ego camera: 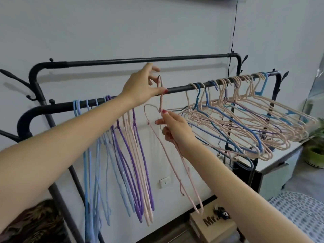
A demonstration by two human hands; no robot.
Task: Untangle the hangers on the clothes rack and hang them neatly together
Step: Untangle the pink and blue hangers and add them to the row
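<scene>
Pinching pink hanger (175, 160), both fingers (158, 79).

We see a black metal clothes rack (177, 88) with two rails. On its front rail, a neat bunch of blue, purple and pink hangers (122, 155) hangs straight down at the left. At the right, a tangled cluster of pink and blue hangers (245, 123) hooks over the same rail, splayed out sideways. The rear rail (140, 60) stands higher.

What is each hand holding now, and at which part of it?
Both hold one pink hanger. The left hand pinches its hook at the top; the right hand grips its neck, just below the hook.
</scene>
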